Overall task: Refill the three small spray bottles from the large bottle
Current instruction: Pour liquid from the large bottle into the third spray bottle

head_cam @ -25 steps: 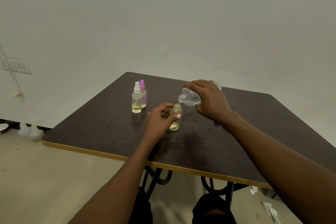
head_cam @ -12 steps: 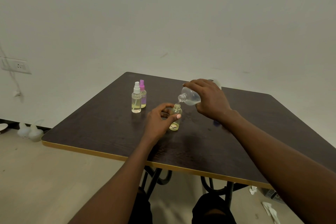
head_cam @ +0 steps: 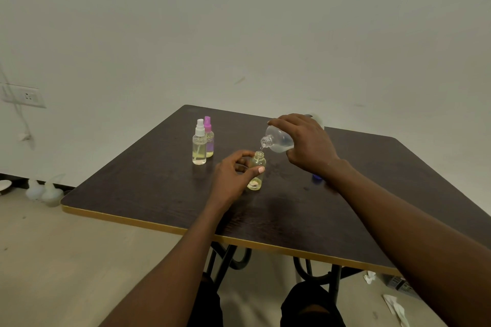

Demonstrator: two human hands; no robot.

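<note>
My right hand (head_cam: 305, 142) grips the large clear bottle (head_cam: 277, 139), tipped on its side with its open neck pointing left and down. A thin stream of liquid falls from that neck into an uncapped small bottle (head_cam: 257, 167) with yellowish liquid, which stands on the dark table (head_cam: 148, 186). My left hand (head_cam: 231, 175) holds this small bottle between thumb and fingers. Two capped spray bottles stand further left: one with a white sprayer (head_cam: 199, 145) and, just behind it, one with a pink sprayer (head_cam: 208, 138).
A small blue cap (head_cam: 316, 177) lies on the table under my right wrist. The table's yellow-edged front rim runs close to my knees. White bottles (head_cam: 43, 191) sit on the floor at the left wall, and paper scraps (head_cam: 396, 305) lie on the floor at the right.
Almost nothing has moved. The large bottle stays tipped over the small one, and both hands keep their holds.
</note>
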